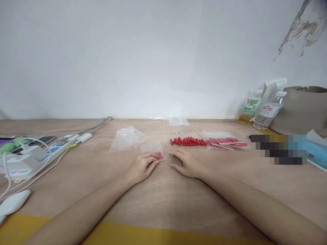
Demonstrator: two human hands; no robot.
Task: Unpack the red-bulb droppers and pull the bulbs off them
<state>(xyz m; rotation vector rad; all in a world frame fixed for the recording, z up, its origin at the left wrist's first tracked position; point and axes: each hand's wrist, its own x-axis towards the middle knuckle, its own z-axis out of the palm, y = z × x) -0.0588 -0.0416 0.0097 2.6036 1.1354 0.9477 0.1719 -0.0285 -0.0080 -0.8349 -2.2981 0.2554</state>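
My left hand [143, 166] is closed on the right part of a small clear bag [150, 147], thumb in front and fingers over it. Inside that bag lie several pale sticks with red tips, partly covered by my fingers. My right hand [186, 164] hovers or rests just right of the bag, fingers and thumb apart, holding nothing. Beyond it, a row of loose red-tipped sticks [187, 140] lies with the red ends toward me. Overlapping filled bags [224, 140] of the same sticks are stacked to the right. Flat transparent bags [122, 139] without sticks fan out at the left.
Another clear bag [178, 121] lies by the wall. At the left are a power strip [52, 151] with chargers and cables, and a white object [15, 201]. Two bottles [270, 110] and a beige container [301, 112] stand at the back right, near a blue package [315, 153].
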